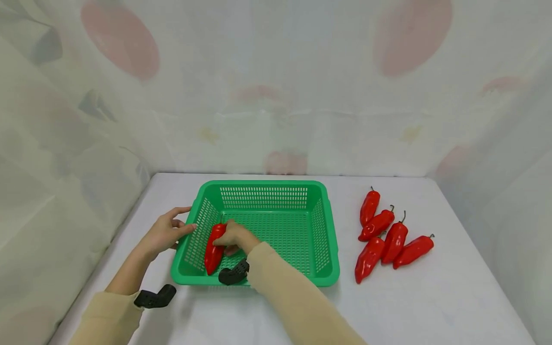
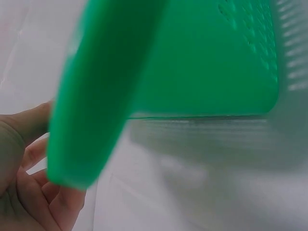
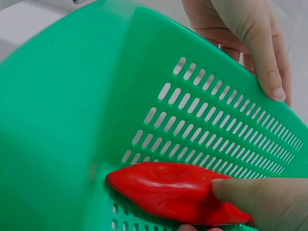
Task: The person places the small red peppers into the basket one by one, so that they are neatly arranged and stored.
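Observation:
A green plastic basket (image 1: 263,184) with slotted walls stands on the white table. At its left rim is my left hand (image 1: 166,233), its thumb over the edge and its other fingers outside; the right wrist view shows this thumb (image 3: 270,79) bent over the rim. Inside the basket, my right hand (image 1: 238,238) grips a red pepper (image 1: 212,256) by its upper part, thumb on one side and fingers on the other. The pepper (image 3: 159,185) lies along the left wall, its pointed end toward the near side and its stem toward the back.
Several more red peppers (image 1: 395,239) lie in a loose cluster on the table right of the basket. A pale patterned curtain (image 1: 336,134) hangs behind the table and along both sides. Each wrist carries a black device (image 1: 155,297).

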Available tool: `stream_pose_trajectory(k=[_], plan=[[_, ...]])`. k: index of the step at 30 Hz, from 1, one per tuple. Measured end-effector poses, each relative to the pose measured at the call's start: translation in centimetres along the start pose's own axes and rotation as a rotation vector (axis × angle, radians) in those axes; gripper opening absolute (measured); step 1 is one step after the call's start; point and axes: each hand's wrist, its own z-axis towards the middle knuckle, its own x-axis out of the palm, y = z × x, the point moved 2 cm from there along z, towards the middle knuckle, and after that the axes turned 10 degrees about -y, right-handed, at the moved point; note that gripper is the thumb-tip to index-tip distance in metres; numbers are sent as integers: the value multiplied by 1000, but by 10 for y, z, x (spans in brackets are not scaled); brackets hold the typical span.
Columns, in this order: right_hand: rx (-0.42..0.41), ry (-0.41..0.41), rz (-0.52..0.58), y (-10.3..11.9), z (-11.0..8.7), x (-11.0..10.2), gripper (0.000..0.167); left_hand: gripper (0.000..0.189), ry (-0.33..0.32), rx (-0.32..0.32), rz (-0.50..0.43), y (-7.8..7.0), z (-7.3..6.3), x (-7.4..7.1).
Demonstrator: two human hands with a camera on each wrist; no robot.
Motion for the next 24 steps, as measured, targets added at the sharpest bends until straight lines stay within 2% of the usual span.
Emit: stream_pose_trajectory(k=[10,16,24], plan=[[-4,-7,16,-2,2,-1,58,68,3,-8,2,-1,0,0],[-20,-13,-13,-3,1,-6,58,68,1,-6,14,-2,-1,0],[-126,-73,-52,0,4,-16,54,69,7,-7,0,-1,-1,0]])
